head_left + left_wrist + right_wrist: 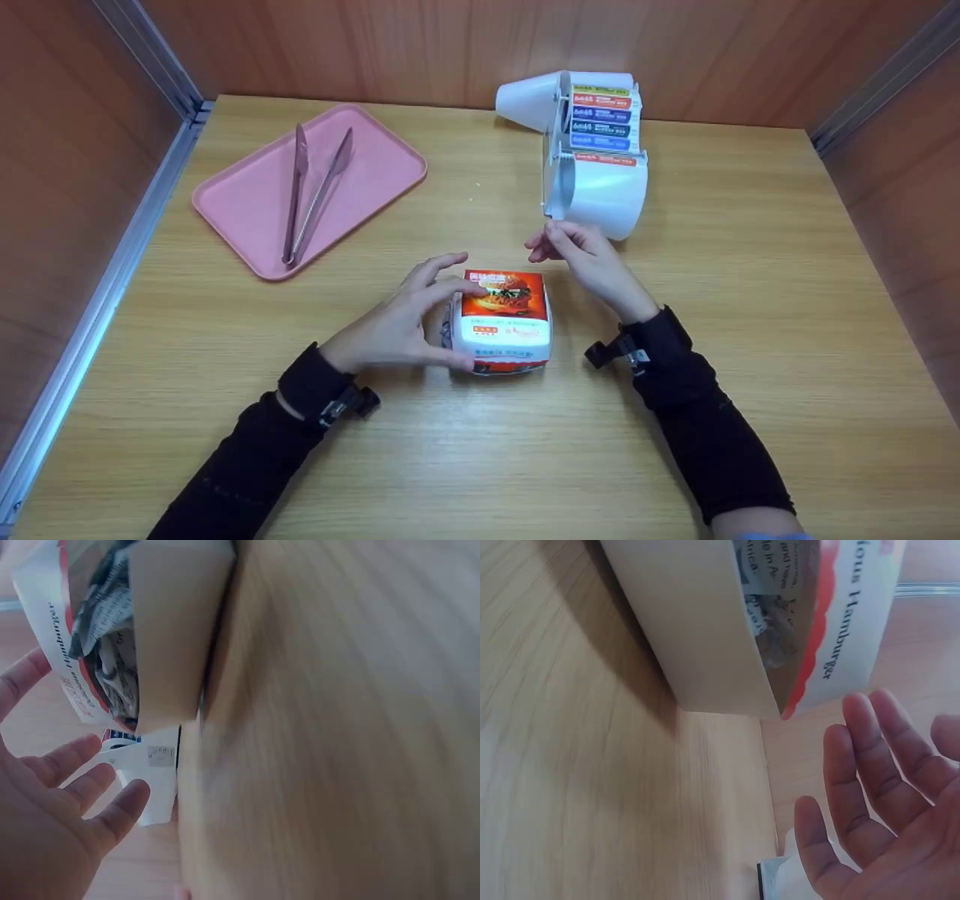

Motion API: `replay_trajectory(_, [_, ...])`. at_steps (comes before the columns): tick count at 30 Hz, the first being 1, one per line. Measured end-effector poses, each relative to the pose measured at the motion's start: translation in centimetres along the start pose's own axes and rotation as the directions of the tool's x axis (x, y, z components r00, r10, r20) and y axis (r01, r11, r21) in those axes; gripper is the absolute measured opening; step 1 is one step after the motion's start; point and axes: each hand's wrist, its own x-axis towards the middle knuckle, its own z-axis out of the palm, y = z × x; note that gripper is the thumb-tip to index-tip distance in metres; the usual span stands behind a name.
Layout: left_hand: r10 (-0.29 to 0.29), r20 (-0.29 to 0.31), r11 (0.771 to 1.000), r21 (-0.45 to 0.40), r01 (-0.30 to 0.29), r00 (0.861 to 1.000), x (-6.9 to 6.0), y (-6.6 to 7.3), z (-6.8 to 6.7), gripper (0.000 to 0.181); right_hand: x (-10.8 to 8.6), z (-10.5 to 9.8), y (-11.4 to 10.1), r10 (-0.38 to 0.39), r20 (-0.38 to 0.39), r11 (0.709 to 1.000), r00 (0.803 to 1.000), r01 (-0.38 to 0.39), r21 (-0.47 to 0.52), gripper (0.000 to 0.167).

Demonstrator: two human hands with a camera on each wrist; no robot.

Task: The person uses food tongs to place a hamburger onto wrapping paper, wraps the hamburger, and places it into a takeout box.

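A hamburger box [504, 337] with a burger picture on its lid stands before me. Crumpled printed wrapping paper [116, 667] shows through its open side in the left wrist view. My left hand [397, 322] is at the box's left side, fingers spread, with the index finger over the lid and the thumb at the near corner. Beyond the box to the right, my right hand [589, 259] is raised near a white label dispenser [607, 195] carrying coloured printed strips. Its fingers look loosely extended in the right wrist view, with no object visible in them.
A pink tray [375, 165] lies at the back left, bearing two long metal pieces [319, 199] with pointed flat ends; whether they join as tongs is unclear. Wooden panels [360, 45] border the table [750, 247] at the back and sides.
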Motion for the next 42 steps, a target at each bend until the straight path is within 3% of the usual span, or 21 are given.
replay_trajectory(2, [0.017,0.016,0.997,0.071,-0.019,1.000,-0.1,0.1,0.3,0.093,-0.1,-0.1,-0.2,-0.004,0.034,0.999,0.999,0.006,-0.051,0.038])
replay_trajectory(5, [0.041,0.037,0.987,0.153,-0.046,0.998,-0.2,0.3,0.7,0.107,-0.7,-0.3,-0.9,0.013,0.116,0.987,0.993,0.005,-0.159,0.034])
replay_trajectory(9, [0.062,0.048,0.976,0.207,-0.071,0.997,-0.2,0.4,1.2,0.112,-1.9,-0.3,-2.7,0.022,0.269,0.943,0.963,0.069,-0.324,0.038])
replay_trajectory(13, [0.050,0.051,0.972,0.226,-0.060,0.997,-0.1,0.5,1.6,0.112,-3.4,0.4,-4.7,0.038,0.392,0.894,0.919,0.144,-0.424,0.069])
replay_trajectory(16, [0.037,0.056,0.974,0.222,-0.048,0.998,-0.1,0.6,1.8,0.110,-4.3,1.5,-5.8,0.079,0.441,0.864,0.894,0.159,-0.478,0.092])
replay_trajectory(19, [0.031,0.058,0.977,0.209,-0.043,0.998,0.0,0.6,1.9,0.107,-4.8,2.5,-6.4,0.113,0.446,0.826,0.888,0.166,-0.539,0.098])
replay_trajectory(22, [0.026,0.048,0.978,0.204,-0.035,0.999,0.1,0.7,2.0,0.104,-4.9,2.9,-6.4,0.124,0.427,0.800,0.896,0.164,-0.577,0.093])
replay_trajectory(25, [0.030,0.031,0.978,0.207,-0.036,0.999,0.1,0.9,2.0,0.101,-4.9,2.9,-6.4,0.110,0.426,0.798,0.898,0.175,-0.576,0.085])
replay_trajectory(32, [0.136,-0.014,0.967,0.220,-0.130,0.991,0.3,0.6,2.1,0.096,-5.1,2.7,-6.3,0.068,0.433,0.802,0.899,0.209,-0.560,0.074])
replay_trajectory(42, [0.059,0.015,0.973,0.222,-0.061,0.998,0.3,0.9,2.2,0.095,-5.3,3.6,-6.5,0.102,0.406,0.765,0.908,0.189,-0.616,0.077])
